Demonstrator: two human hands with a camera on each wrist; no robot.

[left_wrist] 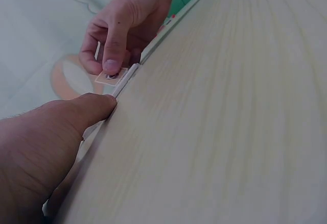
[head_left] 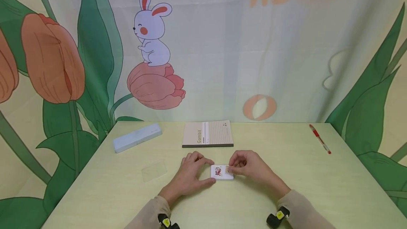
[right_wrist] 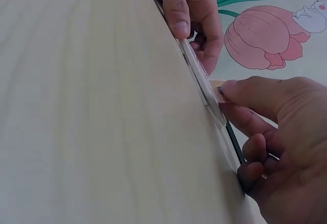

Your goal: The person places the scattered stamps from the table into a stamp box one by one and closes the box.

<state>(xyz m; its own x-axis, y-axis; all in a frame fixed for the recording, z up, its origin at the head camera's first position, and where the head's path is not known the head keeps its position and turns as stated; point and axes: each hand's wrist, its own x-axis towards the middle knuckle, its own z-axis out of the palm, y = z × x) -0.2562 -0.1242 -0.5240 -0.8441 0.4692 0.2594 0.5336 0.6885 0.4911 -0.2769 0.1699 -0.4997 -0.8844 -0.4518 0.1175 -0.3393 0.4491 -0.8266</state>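
On the pale yellow table [head_left: 105, 193], between the two hands: a small, flat, white rectangular case [head_left: 224, 175], with a square red-figured sticker [head_left: 218, 171] on its left part. In hand, it seems: placing a small square orange-toned sticker with pale border [left_wrist: 111, 76] over the right end; whether already touching, cannot tell. Next, probably calls for squaring its edges, then pressing flat without shifting the case. With the left hand [head_left: 192, 174], gripping the case's left end, thumb at the near corner, forefinger at the far one. With the right hand [head_left: 252, 167], pinching the orange-toned sticker between thumb and forefinger, remaining fingers bent. Both forearms slanting inward from the near side.
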